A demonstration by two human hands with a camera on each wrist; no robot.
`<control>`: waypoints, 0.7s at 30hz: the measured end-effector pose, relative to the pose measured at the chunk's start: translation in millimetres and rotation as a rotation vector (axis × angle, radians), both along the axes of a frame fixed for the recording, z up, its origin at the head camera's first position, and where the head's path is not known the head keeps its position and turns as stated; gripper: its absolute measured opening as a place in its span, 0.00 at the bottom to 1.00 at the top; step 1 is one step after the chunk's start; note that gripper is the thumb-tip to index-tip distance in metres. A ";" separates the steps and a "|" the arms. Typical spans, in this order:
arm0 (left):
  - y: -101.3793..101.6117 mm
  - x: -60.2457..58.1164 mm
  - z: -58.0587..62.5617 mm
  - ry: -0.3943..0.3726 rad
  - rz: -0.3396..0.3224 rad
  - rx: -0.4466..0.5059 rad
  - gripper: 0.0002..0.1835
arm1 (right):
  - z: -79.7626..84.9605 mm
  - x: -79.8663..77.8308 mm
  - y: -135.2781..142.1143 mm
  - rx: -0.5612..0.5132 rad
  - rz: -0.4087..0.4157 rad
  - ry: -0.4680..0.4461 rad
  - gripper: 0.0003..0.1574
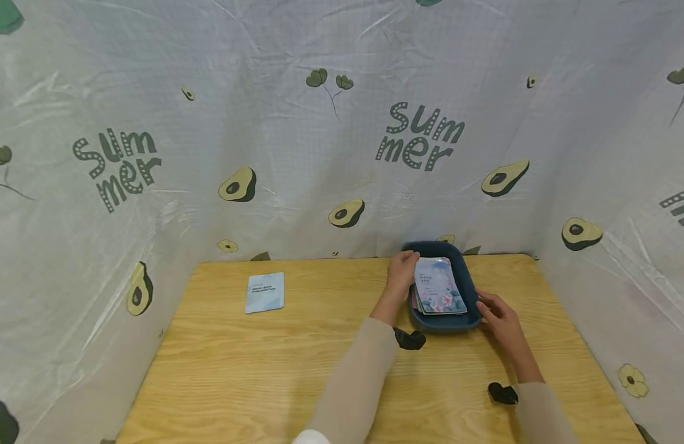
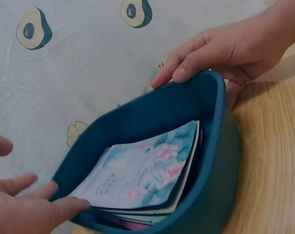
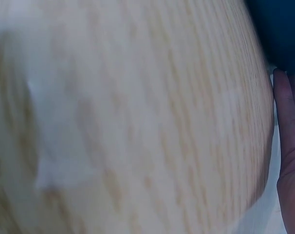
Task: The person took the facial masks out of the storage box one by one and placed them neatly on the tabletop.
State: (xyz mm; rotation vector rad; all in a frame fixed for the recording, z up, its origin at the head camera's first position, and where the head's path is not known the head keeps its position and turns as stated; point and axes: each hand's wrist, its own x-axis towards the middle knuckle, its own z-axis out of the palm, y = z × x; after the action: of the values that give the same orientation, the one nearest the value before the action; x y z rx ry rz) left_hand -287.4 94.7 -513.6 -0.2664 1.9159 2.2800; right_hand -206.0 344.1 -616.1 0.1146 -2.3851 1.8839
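Note:
A dark blue plastic bin (image 1: 461, 277) stands at the back right of the wooden table, holding a stack of flat printed packets. The top packet (image 1: 438, 285) has pink flowers and blue-green leaves; edges of others show below it in the left wrist view. My left hand (image 1: 401, 271) is at the bin's left side, fingers spread and a fingertip by the rim and packets. At the opposite side, my right hand (image 1: 499, 317) touches the bin's outer wall near the rim. Its fingers (image 3: 286, 107) look straight in the right wrist view. A light blue packet (image 1: 265, 293) lies apart at the left.
The wooden table (image 1: 253, 370) is bounded by pale plastic sheeting (image 1: 297, 154) printed with avocados and lettering, at the back and both sides. The bin stands close to the back sheeting. Black straps or mounts (image 1: 411, 339) are at both wrists.

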 end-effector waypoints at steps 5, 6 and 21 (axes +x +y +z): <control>9.1 -7.2 8.0 -0.127 0.001 -0.027 0.28 | 1.8 0.5 -0.5 -0.004 -0.001 -0.004 0.30; 9.9 -9.0 10.2 -0.149 0.005 -0.028 0.29 | 1.9 0.4 -0.8 -0.001 0.003 -0.005 0.30; 16.0 -30.3 24.8 -0.288 -0.111 -0.017 0.33 | 5.2 -1.4 -0.1 0.002 0.010 -0.007 0.30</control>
State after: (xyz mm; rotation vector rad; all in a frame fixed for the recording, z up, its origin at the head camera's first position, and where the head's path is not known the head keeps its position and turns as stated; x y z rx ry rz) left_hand -317.7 110.8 -488.8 -0.4516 1.7580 2.0294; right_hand -207.4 344.0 -610.9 0.1207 -2.3956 1.8892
